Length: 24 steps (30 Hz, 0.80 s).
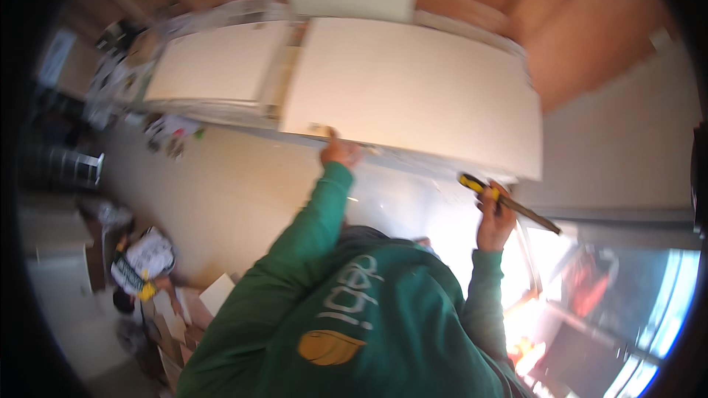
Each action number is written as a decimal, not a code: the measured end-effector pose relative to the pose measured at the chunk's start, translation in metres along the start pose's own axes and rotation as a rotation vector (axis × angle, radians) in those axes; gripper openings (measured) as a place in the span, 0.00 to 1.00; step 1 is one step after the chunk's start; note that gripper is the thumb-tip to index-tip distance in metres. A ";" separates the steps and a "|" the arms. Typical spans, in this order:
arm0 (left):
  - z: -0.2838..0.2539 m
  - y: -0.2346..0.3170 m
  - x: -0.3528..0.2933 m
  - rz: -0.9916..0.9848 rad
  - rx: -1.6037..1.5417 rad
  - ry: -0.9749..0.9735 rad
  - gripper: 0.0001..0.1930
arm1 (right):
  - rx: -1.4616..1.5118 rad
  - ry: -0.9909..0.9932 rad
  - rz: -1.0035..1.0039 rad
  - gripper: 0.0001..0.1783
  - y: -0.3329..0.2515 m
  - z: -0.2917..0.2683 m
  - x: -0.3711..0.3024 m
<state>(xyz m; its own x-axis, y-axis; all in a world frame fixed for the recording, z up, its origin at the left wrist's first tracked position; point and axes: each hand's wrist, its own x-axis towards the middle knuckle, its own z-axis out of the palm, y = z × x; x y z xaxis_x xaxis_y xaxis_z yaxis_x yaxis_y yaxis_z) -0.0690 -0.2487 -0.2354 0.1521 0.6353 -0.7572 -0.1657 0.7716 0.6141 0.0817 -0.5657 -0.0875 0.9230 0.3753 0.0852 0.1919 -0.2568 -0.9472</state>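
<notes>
A person in a green sweatshirt [420,309] works at a large white panel [413,88], the left hand [341,152] at its near edge, close to the near left corner, and the right hand [496,221] closed around a tool [532,215]. One finger of the left hand reaches up to the panel's edge, beside a small fitting [318,127] at that corner, while the others are partly curled; whether they grip the panel cannot be told. The tool, with a yellow-and-black handle and a long, dark shaft, is held in front of the near edge, toward the near right corner, its handle end pointing left and its shaft slanting down to the right. The panel lies face up, with clear wrapping [472,23] along its far edge. Beyond its left edge, across a narrow gap, lies a smaller white panel [221,63]. Small items [173,133] sit on the floor [243,191] in front of that second panel's near edge. Toward the floor's near left corner, a co-worker [147,258] in a white-and-dark top bends beside open cardboard [173,328]. Strong light floods the floor at right, beside a glass pane [638,295].
</notes>
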 end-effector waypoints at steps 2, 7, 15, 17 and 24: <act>0.028 0.011 -0.046 0.050 0.072 -0.002 0.37 | -0.042 0.090 0.048 0.17 0.001 -0.044 0.007; 0.116 -0.061 -0.088 -0.094 0.141 -0.321 0.30 | 0.080 0.292 0.019 0.14 0.031 -0.149 0.018; 0.199 -0.148 -0.144 -0.215 0.271 -0.465 0.28 | 0.146 0.178 0.126 0.22 0.103 -0.216 0.062; 0.196 -0.161 -0.134 -0.194 0.231 -0.389 0.35 | 0.147 0.130 0.230 0.20 0.074 -0.191 0.081; 0.222 -0.141 -0.123 -0.071 0.242 -0.121 0.39 | 0.144 0.082 0.642 0.32 0.173 -0.187 0.174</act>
<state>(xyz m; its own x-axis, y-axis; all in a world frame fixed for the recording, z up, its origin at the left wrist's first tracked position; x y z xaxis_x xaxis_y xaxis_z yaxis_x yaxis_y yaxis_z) 0.1522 -0.4290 -0.1792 0.2722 0.5675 -0.7771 0.0849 0.7903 0.6068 0.3376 -0.7118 -0.1790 0.8629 0.1168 -0.4917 -0.4456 -0.2835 -0.8492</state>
